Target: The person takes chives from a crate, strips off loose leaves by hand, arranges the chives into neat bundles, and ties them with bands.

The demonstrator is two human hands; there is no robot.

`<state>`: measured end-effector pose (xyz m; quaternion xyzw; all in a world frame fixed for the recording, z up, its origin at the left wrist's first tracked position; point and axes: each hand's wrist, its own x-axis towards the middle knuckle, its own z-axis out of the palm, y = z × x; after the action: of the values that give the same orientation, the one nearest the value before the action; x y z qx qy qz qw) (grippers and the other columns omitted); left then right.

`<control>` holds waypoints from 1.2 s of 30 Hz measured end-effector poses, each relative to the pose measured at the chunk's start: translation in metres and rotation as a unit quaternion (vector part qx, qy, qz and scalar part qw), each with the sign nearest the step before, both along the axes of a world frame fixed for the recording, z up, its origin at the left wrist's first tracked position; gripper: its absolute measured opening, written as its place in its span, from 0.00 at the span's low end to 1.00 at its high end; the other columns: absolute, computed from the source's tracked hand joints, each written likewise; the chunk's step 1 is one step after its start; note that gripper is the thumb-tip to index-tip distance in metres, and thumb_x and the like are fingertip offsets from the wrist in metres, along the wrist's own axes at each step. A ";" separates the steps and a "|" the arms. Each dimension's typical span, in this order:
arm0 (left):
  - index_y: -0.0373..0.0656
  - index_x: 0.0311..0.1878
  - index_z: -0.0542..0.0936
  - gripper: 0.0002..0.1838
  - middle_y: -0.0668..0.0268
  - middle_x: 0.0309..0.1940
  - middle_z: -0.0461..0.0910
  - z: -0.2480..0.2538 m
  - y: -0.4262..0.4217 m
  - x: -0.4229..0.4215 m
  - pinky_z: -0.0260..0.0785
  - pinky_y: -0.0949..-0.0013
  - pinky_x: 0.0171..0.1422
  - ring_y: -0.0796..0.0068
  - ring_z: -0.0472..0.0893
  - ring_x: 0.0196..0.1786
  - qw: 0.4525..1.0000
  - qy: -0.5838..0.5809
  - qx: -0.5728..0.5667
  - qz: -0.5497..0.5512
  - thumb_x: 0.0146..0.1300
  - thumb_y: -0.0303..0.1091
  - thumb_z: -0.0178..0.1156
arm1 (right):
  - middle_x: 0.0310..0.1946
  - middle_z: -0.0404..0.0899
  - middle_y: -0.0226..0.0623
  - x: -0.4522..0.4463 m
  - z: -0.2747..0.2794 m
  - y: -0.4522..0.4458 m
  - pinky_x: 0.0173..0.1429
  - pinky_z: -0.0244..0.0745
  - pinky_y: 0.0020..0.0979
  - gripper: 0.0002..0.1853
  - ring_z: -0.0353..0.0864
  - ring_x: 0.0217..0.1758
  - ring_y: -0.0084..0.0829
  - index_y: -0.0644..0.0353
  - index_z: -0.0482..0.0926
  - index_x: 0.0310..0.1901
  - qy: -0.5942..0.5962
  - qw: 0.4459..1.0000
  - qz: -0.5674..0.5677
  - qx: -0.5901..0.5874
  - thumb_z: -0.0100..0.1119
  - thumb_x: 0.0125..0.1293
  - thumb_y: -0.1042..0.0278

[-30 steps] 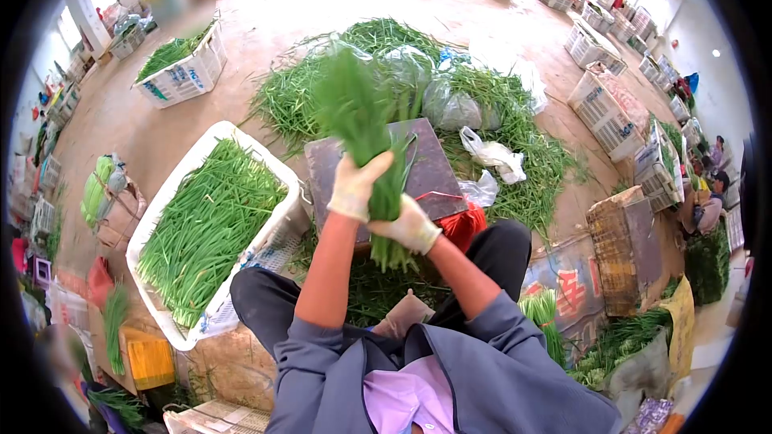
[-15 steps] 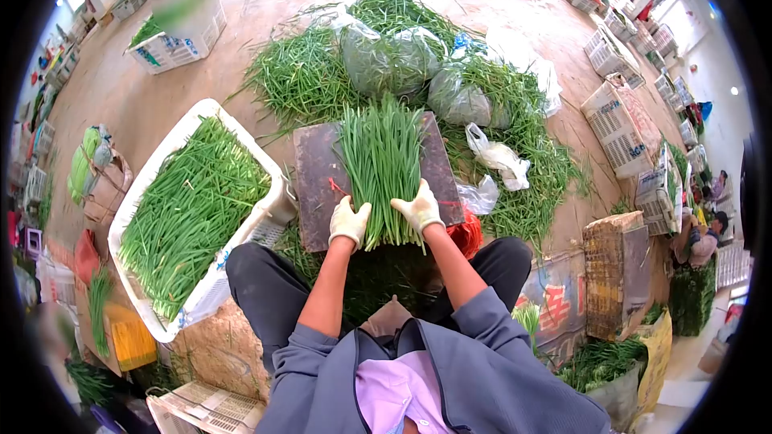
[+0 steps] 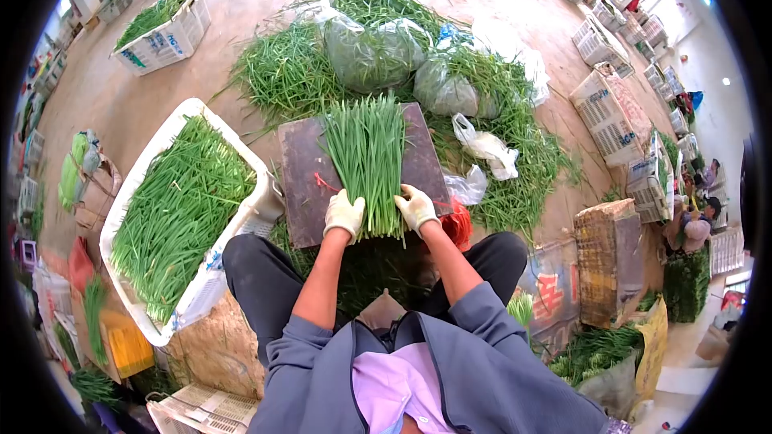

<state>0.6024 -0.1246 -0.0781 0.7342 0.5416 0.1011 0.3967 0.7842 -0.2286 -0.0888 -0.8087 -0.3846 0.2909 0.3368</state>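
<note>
A thick bunch of garlic chives (image 3: pixel 368 157) lies on a dark, worn board (image 3: pixel 303 169) in front of my knees, its pale cut ends toward me. My left hand (image 3: pixel 345 215), in a cream glove, is pressed on the left side of the bunch near the cut ends. On the other side, my right hand (image 3: pixel 416 209), gloved too, holds the lower right edge. Fingers curl partly out of sight around the stems. A thin red tie (image 3: pixel 323 182) rests on the board by the leaves. Beside my right knee is a bundle of red ties (image 3: pixel 457 229).
At my left stands a white crate (image 3: pixel 197 299) heaped with chives. Beyond the board spreads a pile of loose chives (image 3: pixel 285 72) with plastic bags (image 3: pixel 374 56) on it. A wooden block (image 3: pixel 603 265) stands at right; a person (image 3: pixel 696 229) sits farther off.
The bunch looks narrower, with its stems squeezed closer together between my hands. My right hand has turned slightly more upright along its side. The whole view has shifted a little.
</note>
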 end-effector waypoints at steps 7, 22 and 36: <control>0.35 0.68 0.71 0.40 0.42 0.64 0.74 0.018 0.002 0.001 0.65 0.54 0.71 0.46 0.74 0.67 0.998 0.047 -0.030 0.010 0.65 0.60 0.56 | 0.49 0.83 0.56 0.011 0.036 -0.040 0.61 0.75 0.44 0.28 0.81 0.55 0.52 0.64 0.78 0.57 -0.078 0.994 -0.056 -0.056 0.64 0.64 0.50; 0.34 0.70 0.66 0.44 0.42 0.63 0.74 0.051 -0.020 -0.010 0.66 0.54 0.70 0.46 0.74 0.66 0.998 0.063 -0.019 0.022 0.63 0.63 0.57 | 0.24 0.84 0.41 -0.033 0.044 -0.066 0.26 0.78 0.36 0.13 0.85 0.22 0.34 0.67 0.82 0.38 0.192 0.969 0.017 -0.155 0.53 0.72 0.65; 0.34 0.68 0.66 0.47 0.43 0.60 0.76 0.064 -0.018 0.022 0.71 0.53 0.65 0.45 0.77 0.61 0.994 0.090 0.059 0.022 0.56 0.64 0.64 | 0.35 0.86 0.47 -0.004 0.034 0.007 0.48 0.80 0.39 0.14 0.87 0.40 0.45 0.59 0.87 0.39 -0.005 1.000 0.022 0.014 0.70 0.60 0.57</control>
<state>0.6244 -0.1429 -0.0141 0.7503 0.5845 0.0750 0.2996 0.7803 -0.2212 -0.0548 -0.7965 -0.4082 0.2893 0.3395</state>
